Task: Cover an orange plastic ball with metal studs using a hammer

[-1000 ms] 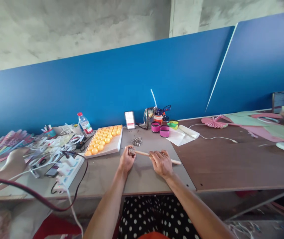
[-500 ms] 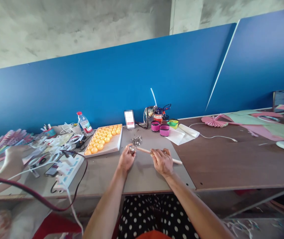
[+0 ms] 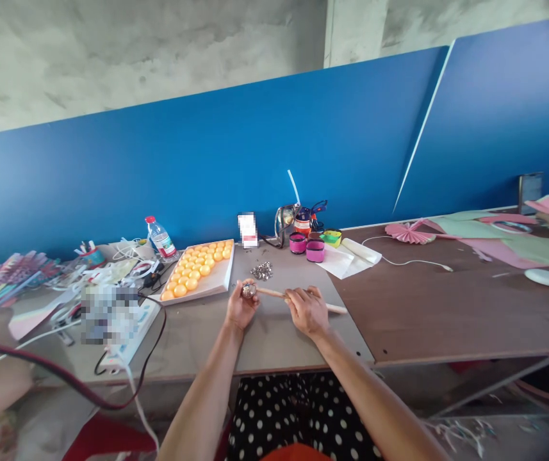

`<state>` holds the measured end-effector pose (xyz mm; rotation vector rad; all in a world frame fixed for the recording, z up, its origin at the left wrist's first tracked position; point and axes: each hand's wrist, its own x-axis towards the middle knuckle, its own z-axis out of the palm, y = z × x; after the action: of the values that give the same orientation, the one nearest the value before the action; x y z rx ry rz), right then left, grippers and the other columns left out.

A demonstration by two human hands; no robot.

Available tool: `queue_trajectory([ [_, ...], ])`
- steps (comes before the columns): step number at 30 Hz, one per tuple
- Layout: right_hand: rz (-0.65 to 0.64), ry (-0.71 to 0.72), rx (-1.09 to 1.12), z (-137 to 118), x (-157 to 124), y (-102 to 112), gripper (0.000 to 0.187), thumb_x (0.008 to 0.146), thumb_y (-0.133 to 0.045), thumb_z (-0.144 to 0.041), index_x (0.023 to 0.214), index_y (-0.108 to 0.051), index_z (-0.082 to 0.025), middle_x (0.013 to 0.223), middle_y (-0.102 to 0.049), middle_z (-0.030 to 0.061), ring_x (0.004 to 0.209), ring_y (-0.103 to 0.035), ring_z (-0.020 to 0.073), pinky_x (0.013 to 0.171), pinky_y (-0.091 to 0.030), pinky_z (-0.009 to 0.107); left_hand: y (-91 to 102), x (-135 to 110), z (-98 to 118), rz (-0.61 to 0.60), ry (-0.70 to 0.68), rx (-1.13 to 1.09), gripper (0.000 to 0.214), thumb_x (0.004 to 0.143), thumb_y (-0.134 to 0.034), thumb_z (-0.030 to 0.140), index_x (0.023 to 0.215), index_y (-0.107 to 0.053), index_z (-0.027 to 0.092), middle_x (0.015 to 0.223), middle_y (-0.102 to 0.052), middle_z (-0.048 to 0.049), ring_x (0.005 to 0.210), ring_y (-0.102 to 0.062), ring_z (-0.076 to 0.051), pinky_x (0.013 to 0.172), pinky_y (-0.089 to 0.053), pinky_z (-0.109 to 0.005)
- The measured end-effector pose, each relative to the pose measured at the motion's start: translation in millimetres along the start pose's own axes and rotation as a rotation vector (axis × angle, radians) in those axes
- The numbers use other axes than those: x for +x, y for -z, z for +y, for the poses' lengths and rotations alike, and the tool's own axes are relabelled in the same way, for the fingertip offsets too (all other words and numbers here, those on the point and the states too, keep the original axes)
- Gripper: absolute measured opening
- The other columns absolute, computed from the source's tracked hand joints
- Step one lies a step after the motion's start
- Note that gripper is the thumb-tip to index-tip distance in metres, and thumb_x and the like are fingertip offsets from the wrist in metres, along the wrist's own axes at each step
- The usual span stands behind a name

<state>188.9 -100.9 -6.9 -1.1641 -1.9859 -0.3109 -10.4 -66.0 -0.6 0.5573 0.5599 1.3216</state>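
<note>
A pale wooden stick (image 3: 270, 292) lies slanted across in front of me. My right hand (image 3: 309, 310) is closed around its middle, palm down, and the stick's far end sticks out to the right. At the left end sits a shiny silvery round lump (image 3: 249, 291), cupped in the curled fingers of my left hand (image 3: 240, 311). Whether the lump is one piece or a cluster, I cannot tell. Just beyond my left hand, a small pile of silvery metal bits (image 3: 261, 271) rests on the grey board (image 3: 278, 346).
Left of my hands is a tray (image 3: 230, 272) of orange balls (image 3: 191, 283). Behind it stands a water bottle (image 3: 161, 240). A power strip (image 3: 134, 336) with cables lies nearer. Pink bands (image 3: 315, 251) and white sheets (image 3: 346, 259) lie back right. Other people's arms show at both sides.
The silvery lump shows more fully in my left hand. My right hand stays on the stick. At the left, another person's arm has moved back toward the table's near edge.
</note>
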Motion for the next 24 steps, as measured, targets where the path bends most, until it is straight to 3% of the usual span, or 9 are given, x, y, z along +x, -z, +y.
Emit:
queue_trajectory([
  [12, 0.028, 0.019, 0.017, 0.1, 0.4, 1.2, 0.023, 0.090, -0.039, -0.023, 0.101, -0.058, -0.017, 0.079, -0.064, 0.0049, 0.070, -0.056, 0.0138, 0.078, -0.030, 0.029, -4.0, -1.1, -0.5, 0.052, 0.004, -0.018, 0.032, 0.079, -0.055, 0.048, 0.077, -0.053, 0.016, 0.070, -0.058, -0.0021, 0.043, -0.039, -0.006, 0.044, -0.033, -0.021],
  [16, -0.038, 0.018, 0.002, -1.6, 1.9, 0.2, 0.019, 0.089, -0.041, -0.022, 0.094, -0.059, -0.018, 0.075, -0.062, 0.0036, 0.066, -0.055, 0.0134, 0.073, -0.030, 0.028, -6.3, -2.2, -1.3, 0.067, 0.005, 0.046, 0.031, 0.076, -0.060, 0.046, 0.074, -0.052, 0.016, 0.068, -0.057, -0.0010, 0.041, -0.039, -0.005, 0.043, -0.031, -0.020],
  [22, 0.087, -0.006, 0.039, 0.3, -0.7, 2.6, 0.023, 0.091, -0.038, -0.023, 0.102, -0.057, -0.016, 0.080, -0.064, 0.0053, 0.073, -0.057, 0.0140, 0.079, -0.030, 0.030, -6.1, -0.8, -2.6, 0.078, -0.063, 0.023, 0.030, 0.076, -0.061, 0.045, 0.074, -0.053, 0.017, 0.062, -0.053, 0.0017, 0.045, -0.043, -0.006, 0.044, -0.033, -0.020],
  [24, 0.073, -0.005, 0.043, 0.4, -0.8, 2.4, 0.022, 0.091, -0.039, -0.023, 0.102, -0.057, -0.016, 0.081, -0.064, 0.0053, 0.073, -0.057, 0.0140, 0.078, -0.030, 0.029, -5.0, -0.8, -1.3, 0.080, -0.090, 0.014, 0.029, 0.076, -0.061, 0.045, 0.080, -0.055, 0.017, 0.064, -0.054, 0.0017, 0.048, -0.045, -0.007, 0.046, -0.036, -0.019],
])
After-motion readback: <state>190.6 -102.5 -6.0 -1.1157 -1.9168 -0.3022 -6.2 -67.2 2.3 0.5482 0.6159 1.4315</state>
